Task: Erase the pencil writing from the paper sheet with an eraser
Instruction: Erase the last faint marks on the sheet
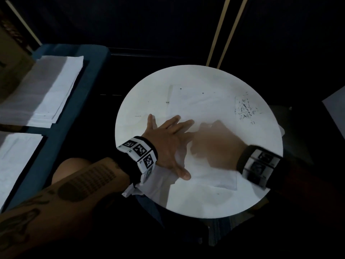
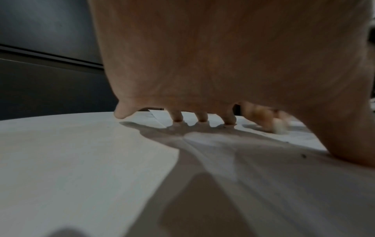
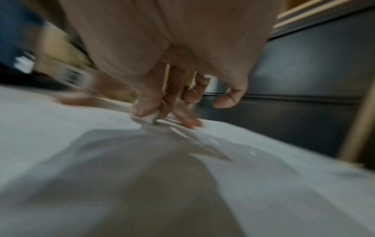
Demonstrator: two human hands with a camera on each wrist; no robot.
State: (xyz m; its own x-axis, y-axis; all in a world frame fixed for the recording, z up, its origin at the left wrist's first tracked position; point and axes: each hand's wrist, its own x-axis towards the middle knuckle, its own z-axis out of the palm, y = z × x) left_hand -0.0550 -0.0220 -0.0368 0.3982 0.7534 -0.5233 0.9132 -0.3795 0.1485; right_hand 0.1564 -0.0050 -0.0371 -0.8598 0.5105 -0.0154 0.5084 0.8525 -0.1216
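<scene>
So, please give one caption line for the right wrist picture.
Right hand pinches a white eraser against the paper sheet.

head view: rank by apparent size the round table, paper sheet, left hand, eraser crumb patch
1. round table
2. paper sheet, partly covered by both hands
3. left hand, spread flat on the sheet
4. eraser crumb patch

The hand sits above the table, nearer the camera, so it looks somewhat bigger than it is.

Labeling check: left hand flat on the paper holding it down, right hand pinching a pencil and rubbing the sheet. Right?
Not a pencil. The right hand pinches a small white eraser against the paper, as the right wrist view shows. The left hand does lie flat on it.
</scene>
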